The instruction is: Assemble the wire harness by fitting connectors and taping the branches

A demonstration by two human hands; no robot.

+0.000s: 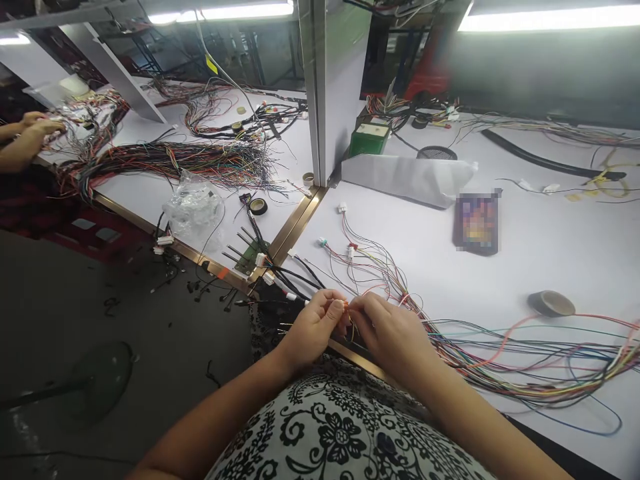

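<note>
Close to the table's front edge, my left hand (318, 325) is closed in a pinch around a small orange connector (345, 305). My right hand (393, 328) meets it there, thumb and forefinger pressed together at the connector's end. A wire seems to be between those fingertips, though they mostly cover it. Behind my hands a bundle of coloured wires (400, 277) fans out to a white connector (343, 208), a green-tipped connector (323, 243) and a red one (353, 247). Black-sleeved cables (295, 283) reach in from the left.
A tape roll (551, 304), a dark phone-like object (477, 223) and a white paper sheet (405, 179) lie on the right. Leftward are a green plate with metal pins (253, 259), a plastic bag (194, 210) and a large wire bundle (180, 163). Another person's hands (35, 137) work far left.
</note>
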